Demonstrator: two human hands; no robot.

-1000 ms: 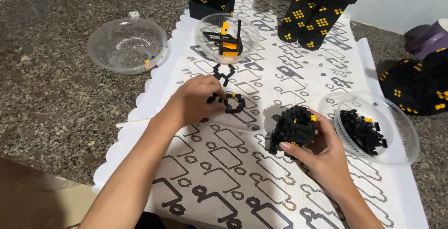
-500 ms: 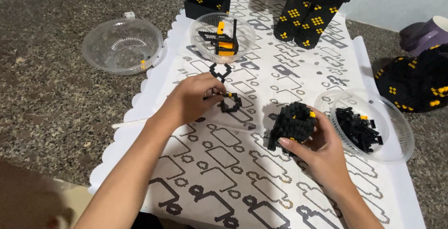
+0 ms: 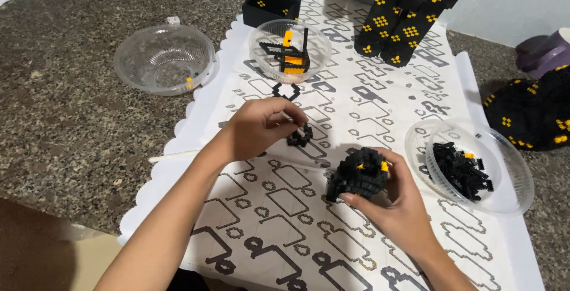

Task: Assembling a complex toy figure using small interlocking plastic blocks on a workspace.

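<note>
A rounded lump built of small black bricks with a few orange ones (image 3: 358, 174) is clasped in the right hand (image 3: 399, 208), fingers and thumb closed around its lower and right sides, above the middle of the white paper sheet printed with black outline diagrams (image 3: 356, 107). The left hand (image 3: 255, 128) is laid on the sheet just left of that lump, its fingertips pinched on a small cluster of black bricks (image 3: 298, 137) that rests on the paper.

Near the sheet's right edge, 1 clear plastic bowl (image 3: 509, 184) is seen holding loose black bricks (image 3: 460, 169). Toward the far edge of the sheet, a second clear plastic bowl (image 3: 261, 59) contains a black and orange brick frame (image 3: 291, 56). A third clear plastic bowl (image 3: 165, 59) is set on the speckled stone worktop (image 3: 65, 107), just off the sheet's left edge. At the far right corner of the sheet, a tall black brick model with yellow dot patterns (image 3: 409, 15) is stood. A thin white stick (image 3: 172, 156) pokes out from under the left wrist at the sheet's left edge.
</note>
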